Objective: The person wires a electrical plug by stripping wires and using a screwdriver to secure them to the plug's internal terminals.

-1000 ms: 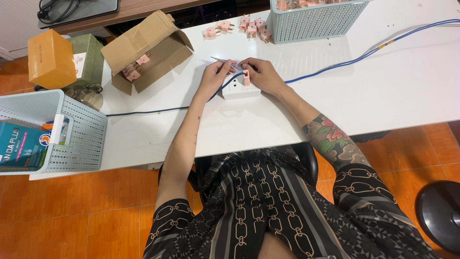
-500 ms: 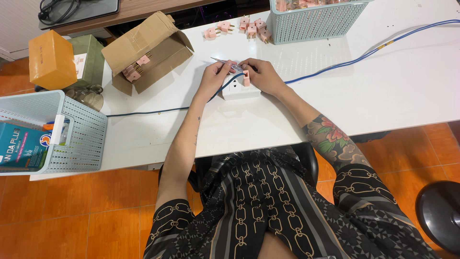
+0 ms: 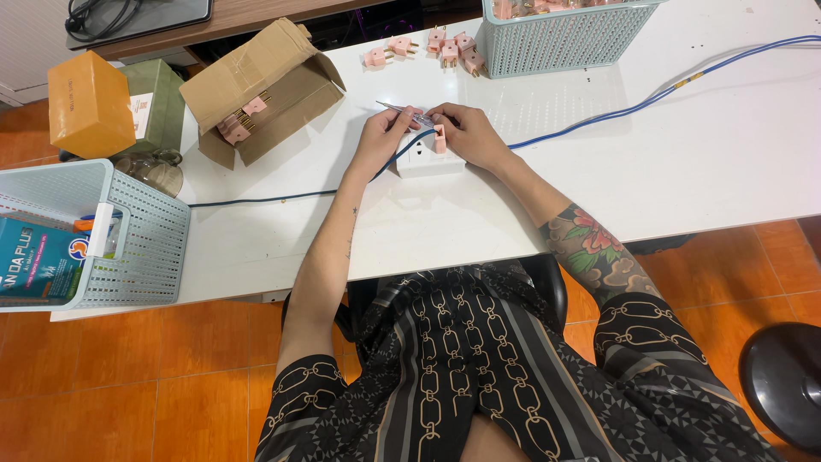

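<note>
At middle of white table [image 3: 684,162]: little shifted against half-second-earlier view. Left hand [image 3: 379,137] pinched thin metal tool [image 3: 395,107]; right hand [image 3: 466,133] gripped pink plug [image 3: 440,139], seated on white socket block [image 3: 425,162] with blue cable [image 3: 599,120]. Judged plugging or testing step continuing, unfinished.

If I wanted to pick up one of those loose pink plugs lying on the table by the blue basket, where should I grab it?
Probably by the chunky pink body, not the thin metal prongs. The pink plugs lie flat on the white table with prongs sticking out sideways, so come from above and pinch the body's two sides. The blue basket stands close on their right, so reaching from the left or front looks easier.
</note>
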